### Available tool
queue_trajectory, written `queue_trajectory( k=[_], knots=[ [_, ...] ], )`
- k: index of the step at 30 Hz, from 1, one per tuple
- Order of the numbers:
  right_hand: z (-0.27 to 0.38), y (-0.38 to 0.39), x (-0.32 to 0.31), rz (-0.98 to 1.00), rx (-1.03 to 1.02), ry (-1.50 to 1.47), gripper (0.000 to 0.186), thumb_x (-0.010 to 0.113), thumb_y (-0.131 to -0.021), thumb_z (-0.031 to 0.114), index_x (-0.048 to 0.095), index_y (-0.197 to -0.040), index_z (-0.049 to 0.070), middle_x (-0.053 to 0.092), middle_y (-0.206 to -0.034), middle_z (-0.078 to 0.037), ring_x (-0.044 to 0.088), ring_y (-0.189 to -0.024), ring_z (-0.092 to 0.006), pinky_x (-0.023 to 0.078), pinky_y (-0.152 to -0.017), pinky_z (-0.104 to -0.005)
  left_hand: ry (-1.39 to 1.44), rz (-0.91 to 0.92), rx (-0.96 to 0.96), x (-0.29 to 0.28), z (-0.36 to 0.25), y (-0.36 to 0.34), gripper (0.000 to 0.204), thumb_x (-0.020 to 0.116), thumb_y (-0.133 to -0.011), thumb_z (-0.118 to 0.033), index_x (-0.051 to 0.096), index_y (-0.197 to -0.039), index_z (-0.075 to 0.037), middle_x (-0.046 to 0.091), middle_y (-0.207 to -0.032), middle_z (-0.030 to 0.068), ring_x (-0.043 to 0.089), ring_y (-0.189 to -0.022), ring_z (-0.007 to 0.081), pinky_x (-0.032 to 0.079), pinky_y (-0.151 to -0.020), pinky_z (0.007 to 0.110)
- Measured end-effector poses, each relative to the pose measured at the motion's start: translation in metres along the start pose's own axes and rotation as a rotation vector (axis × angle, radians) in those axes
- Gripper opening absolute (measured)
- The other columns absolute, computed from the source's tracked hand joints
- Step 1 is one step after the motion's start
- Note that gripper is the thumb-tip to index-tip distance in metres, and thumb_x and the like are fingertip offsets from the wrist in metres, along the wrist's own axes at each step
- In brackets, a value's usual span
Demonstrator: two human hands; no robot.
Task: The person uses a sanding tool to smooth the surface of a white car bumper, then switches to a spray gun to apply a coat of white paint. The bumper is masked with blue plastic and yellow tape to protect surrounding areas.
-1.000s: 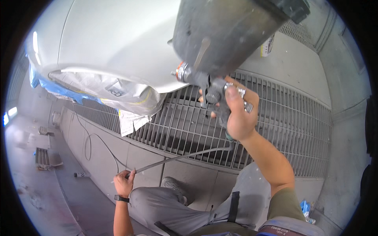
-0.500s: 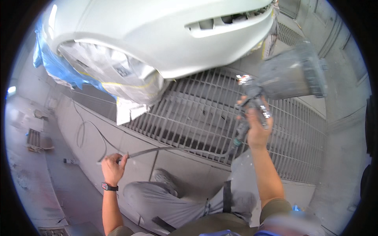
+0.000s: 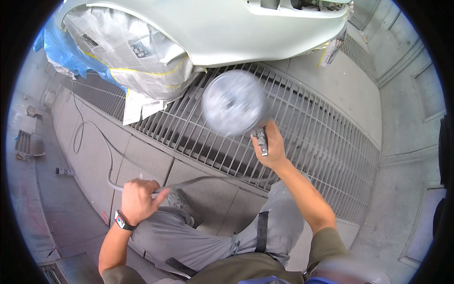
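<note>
Though it's blurred, the spray-gun cup [image 3: 234, 103] looks round and grey.

I find the floor [image 3: 144, 158] to be of grey slabs with narrow dark joints. A long metal grating [image 3: 312, 137] is set into it, running obliquely from upper left to lower right; a further stretch shows at upper right beyond a plain grey strip. A grey hose [image 3: 110, 171] lies on the slabs to my left in a loose loop. My shoe [image 3: 177, 201], partly hidden, rests on the slabs. Whether the hanging masking paper [image 3: 137, 112] touches the grating, I cannot tell.
</note>
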State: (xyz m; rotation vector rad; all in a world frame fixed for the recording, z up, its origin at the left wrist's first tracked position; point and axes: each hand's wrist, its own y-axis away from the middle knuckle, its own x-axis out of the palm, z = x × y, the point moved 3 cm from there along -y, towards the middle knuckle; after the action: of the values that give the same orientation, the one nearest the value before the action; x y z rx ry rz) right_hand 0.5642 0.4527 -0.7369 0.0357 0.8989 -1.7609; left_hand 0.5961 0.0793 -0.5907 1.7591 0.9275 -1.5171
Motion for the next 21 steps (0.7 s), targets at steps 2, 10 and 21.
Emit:
queue_trajectory(
  k=[2, 10, 21],
  knots=[
    [0.001, -0.005, 0.007, -0.015, -0.121, 0.154, 0.073, 0.074, -0.081, 0.003, 0.052, -0.151, 0.006, 0.059, -0.108, -0.016, 0.065, -0.093, -0.0342, 0.058, -0.070, -0.0427, 0.023, 0.095, 0.065, 0.009, -0.015, 0.000, 0.039, 0.078, -0.091, -0.037, 0.067, -0.074, -0.004, 0.060, -0.058, 0.0122, 0.061, -0.057, 0.0365, 0.048, -0.057, 0.046],
    [-0.008, -0.026, 0.037, 0.006, -0.260, 0.418, 0.079, 0.067, -0.078, 0.000, 0.054, -0.154, 0.017, 0.060, -0.112, -0.016, 0.066, -0.099, -0.0328, 0.061, -0.069, -0.0407, 0.069, 0.293, 0.050, 0.021, -0.021, 0.011, 0.035, 0.077, -0.090, -0.034, 0.064, -0.081, -0.003, 0.060, -0.062, 0.0139, 0.060, -0.060, 0.0384, 0.047, -0.061, 0.046],
    [0.007, -0.091, 0.151, 0.191, -0.264, 0.258, 0.081, 0.071, -0.081, 0.002, 0.048, -0.158, 0.015, 0.060, -0.107, -0.012, 0.066, -0.093, -0.0334, 0.059, -0.075, -0.0434, -0.032, 0.268, -0.134, 0.023, -0.001, 0.045, 0.034, 0.077, -0.090, -0.033, 0.060, -0.077, -0.006, 0.057, -0.057, 0.0110, 0.059, -0.056, 0.0338, 0.046, -0.060, 0.042]
  ],
)
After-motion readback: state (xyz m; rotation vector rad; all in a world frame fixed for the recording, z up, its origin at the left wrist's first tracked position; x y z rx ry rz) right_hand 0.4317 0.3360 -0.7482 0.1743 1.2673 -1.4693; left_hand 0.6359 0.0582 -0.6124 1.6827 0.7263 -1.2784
